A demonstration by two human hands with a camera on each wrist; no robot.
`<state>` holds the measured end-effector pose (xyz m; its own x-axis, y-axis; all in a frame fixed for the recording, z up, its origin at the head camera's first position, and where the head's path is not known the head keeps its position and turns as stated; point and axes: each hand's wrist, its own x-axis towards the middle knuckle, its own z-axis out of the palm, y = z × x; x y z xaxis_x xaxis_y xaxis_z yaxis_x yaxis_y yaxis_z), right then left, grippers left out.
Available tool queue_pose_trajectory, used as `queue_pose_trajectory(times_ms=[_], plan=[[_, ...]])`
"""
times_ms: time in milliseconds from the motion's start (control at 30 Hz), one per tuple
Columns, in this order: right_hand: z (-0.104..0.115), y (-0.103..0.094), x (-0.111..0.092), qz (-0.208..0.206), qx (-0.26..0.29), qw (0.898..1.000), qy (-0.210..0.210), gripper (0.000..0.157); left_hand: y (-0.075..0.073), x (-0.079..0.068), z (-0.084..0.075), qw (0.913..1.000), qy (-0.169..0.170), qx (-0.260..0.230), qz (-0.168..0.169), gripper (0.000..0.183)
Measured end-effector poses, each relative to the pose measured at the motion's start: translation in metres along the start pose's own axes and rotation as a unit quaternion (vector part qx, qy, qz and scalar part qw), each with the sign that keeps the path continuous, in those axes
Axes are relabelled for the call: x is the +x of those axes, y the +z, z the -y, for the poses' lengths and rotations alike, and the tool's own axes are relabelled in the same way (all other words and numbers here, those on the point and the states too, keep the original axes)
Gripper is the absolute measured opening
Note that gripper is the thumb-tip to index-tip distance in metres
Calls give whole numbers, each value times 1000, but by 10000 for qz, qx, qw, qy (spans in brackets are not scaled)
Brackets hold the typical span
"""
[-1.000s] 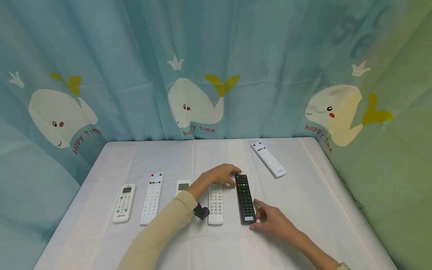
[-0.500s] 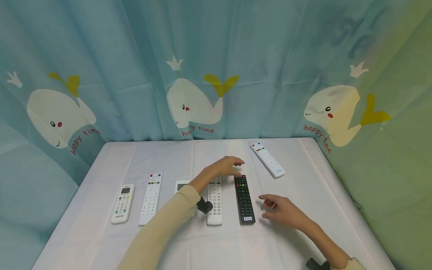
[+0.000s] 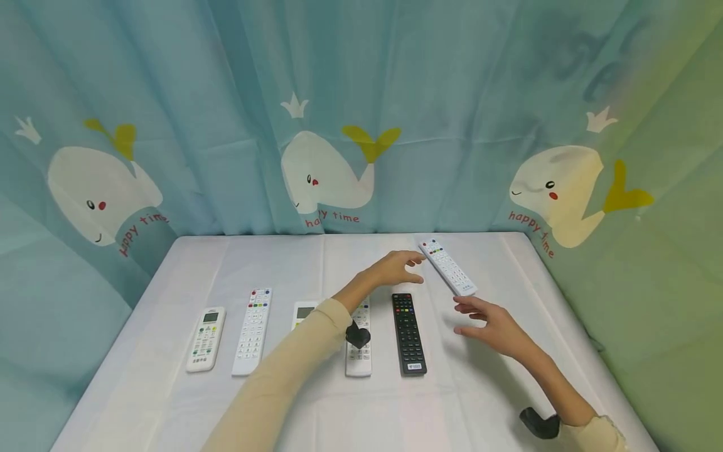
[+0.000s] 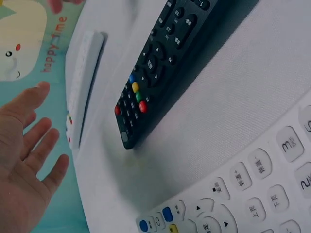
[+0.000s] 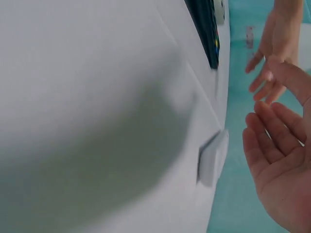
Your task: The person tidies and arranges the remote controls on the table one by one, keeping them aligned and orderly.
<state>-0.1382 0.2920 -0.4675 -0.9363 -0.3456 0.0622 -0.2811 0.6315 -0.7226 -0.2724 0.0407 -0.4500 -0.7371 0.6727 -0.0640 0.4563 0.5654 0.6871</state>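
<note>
My left hand (image 3: 397, 268) is held above the table with fingers spread and holds nothing. Its fingertips reach toward the upper left side of a slanted white remote control (image 3: 448, 267) at the back right. My right hand (image 3: 490, 323), also holding nothing, hovers by the near end of that remote with thumb and fingers apart. A black remote control (image 3: 409, 334) lies between and below the hands, apart from both. In the left wrist view the black remote (image 4: 155, 63) shows its coloured buttons, and the left palm (image 4: 19, 160) is at the side.
Left of the black one lies a white remote (image 3: 358, 361), partly covered by my left forearm. Another with a small screen (image 3: 303, 309) is mostly hidden by the sleeve. Further left are a long white remote (image 3: 252, 333) and a short one (image 3: 206, 339). Curtains (image 3: 226, 125) border the table.
Both hands have let go of the black remote and moved off it. The left hand has shifted up and right, the right hand up and right, both toward the slanted white remote.
</note>
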Motion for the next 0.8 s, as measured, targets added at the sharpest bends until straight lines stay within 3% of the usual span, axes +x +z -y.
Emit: queue_pose_trajectory(times_ms=[433, 800], plan=[[-30, -27, 16, -346, 93, 9993, -88, 61, 4, 14, 0, 9997, -155, -149, -153, 66], [-50, -26, 29, -339, 43, 9993, 166, 69, 0, 30, 6, 9985, -481, 29, -241, 71]])
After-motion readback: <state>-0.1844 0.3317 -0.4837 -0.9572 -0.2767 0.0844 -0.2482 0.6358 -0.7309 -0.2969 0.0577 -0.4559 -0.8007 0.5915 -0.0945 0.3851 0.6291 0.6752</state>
